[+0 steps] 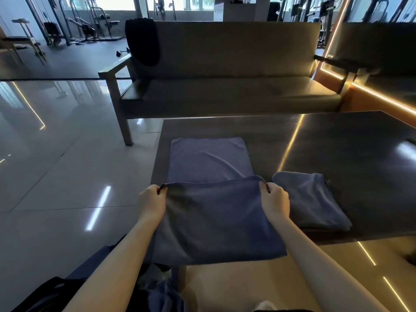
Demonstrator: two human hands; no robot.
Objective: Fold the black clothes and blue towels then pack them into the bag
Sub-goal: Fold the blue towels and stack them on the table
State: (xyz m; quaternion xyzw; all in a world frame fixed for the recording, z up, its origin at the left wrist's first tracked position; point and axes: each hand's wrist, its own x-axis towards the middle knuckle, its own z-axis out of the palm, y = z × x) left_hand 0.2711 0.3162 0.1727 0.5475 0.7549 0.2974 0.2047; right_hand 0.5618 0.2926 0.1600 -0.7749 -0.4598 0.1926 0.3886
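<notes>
A blue towel (pixel 209 163) lies spread on the dark table (pixel 337 140), its near half lifted toward me. My left hand (pixel 151 202) pinches the near left corner and my right hand (pixel 275 201) pinches the near right corner, both raised above the table's front edge. A second blue towel (pixel 310 199), folded, rests on the table just right of my right hand. A black garment (pixel 143 40) hangs over the left end of the sofa back. More blue cloth (pixel 164 296) and a dark bag (pixel 47 293) sit low near my legs.
A long sofa (pixel 225 91) with wooden arms stands behind the table. Glossy tiled floor (pixel 56 176) stretches to the left, with gym machines (pixel 85 21) in the far background. An orange wall with lit strips (pixel 382 97) runs along the right.
</notes>
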